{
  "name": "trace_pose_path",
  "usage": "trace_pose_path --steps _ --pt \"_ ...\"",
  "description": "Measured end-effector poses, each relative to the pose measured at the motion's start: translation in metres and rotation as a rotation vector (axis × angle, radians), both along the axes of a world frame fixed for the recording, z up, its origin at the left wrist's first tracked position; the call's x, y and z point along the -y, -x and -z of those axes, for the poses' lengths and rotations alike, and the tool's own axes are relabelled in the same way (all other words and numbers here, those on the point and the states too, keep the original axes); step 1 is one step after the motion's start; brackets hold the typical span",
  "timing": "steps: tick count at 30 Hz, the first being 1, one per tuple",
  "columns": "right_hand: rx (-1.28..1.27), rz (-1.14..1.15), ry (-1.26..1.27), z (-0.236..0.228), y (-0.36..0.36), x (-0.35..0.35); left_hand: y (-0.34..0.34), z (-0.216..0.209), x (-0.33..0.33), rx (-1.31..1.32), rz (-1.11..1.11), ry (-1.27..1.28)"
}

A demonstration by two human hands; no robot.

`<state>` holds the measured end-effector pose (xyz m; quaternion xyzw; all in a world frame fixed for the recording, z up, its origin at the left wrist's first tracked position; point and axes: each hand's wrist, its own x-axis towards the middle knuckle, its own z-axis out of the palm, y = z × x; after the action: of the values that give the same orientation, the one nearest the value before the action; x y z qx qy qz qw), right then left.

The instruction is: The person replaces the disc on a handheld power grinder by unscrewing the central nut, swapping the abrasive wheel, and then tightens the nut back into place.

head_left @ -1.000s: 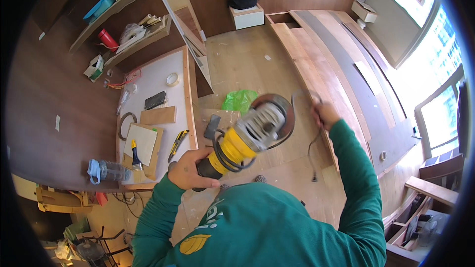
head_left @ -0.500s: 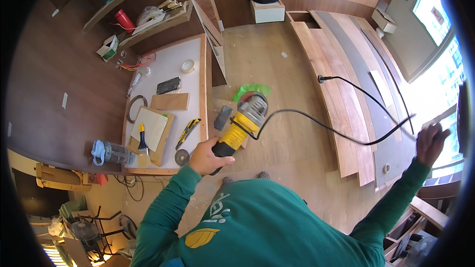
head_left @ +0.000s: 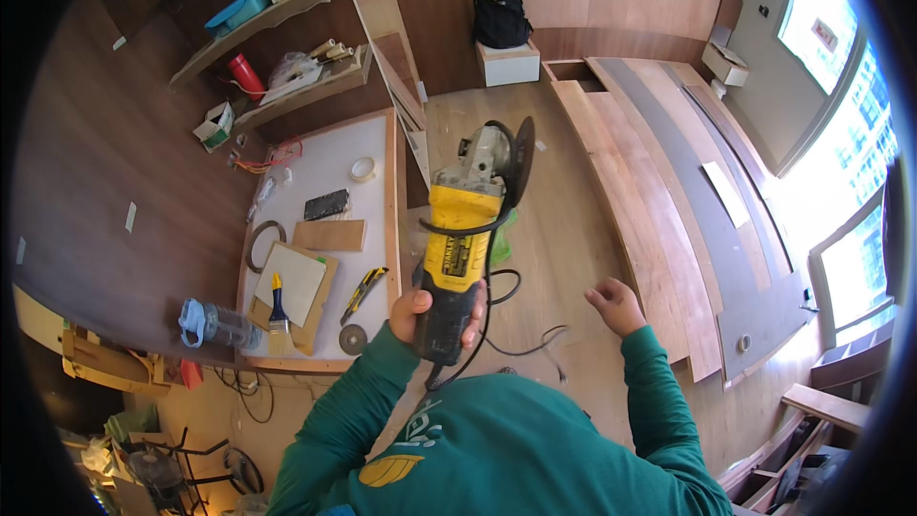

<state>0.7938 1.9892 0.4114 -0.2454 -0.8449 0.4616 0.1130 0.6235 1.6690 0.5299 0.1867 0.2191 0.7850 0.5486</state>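
Note:
My left hand (head_left: 409,317) is wrapped round the black handle of a yellow and black angle grinder (head_left: 464,210), held up in front of my chest. Its head points away from me, with a dark disc (head_left: 521,162) seen nearly edge-on at the right. A black power cord (head_left: 506,298) loops across the grinder body and trails down past my left hand toward the floor. To the right, clear of the grinder, my right hand (head_left: 616,308) hovers with its fingers curled in; nothing shows in them.
On the left workbench (head_left: 325,363) lie a utility knife (head_left: 363,295), a loose disc (head_left: 352,338), a paintbrush (head_left: 277,311), a tape roll (head_left: 363,169) and a water bottle (head_left: 220,323). Long boards (head_left: 659,220) form a low platform on the right. A backpack (head_left: 501,11) sits on a white box.
The grinder has been raised and turned more upright. My right hand has come in from the far right, toward my body. The cord, stretched out to the right before, now hangs low.

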Motion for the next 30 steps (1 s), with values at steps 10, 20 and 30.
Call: trace_pose_path --steps 10,20,30 --pt "-0.446 -0.210 0.153 -0.178 0.059 0.111 -0.041 0.004 -0.075 -1.063 -0.563 0.376" --pt "-0.213 -0.161 0.071 -0.148 0.027 0.075 -0.035 -0.059 -0.058 -1.882 -0.886 0.511" --pt "-0.141 -0.634 -0.123 -0.161 -0.021 0.072 0.090 -0.031 -0.088 -1.364 -0.615 0.757"
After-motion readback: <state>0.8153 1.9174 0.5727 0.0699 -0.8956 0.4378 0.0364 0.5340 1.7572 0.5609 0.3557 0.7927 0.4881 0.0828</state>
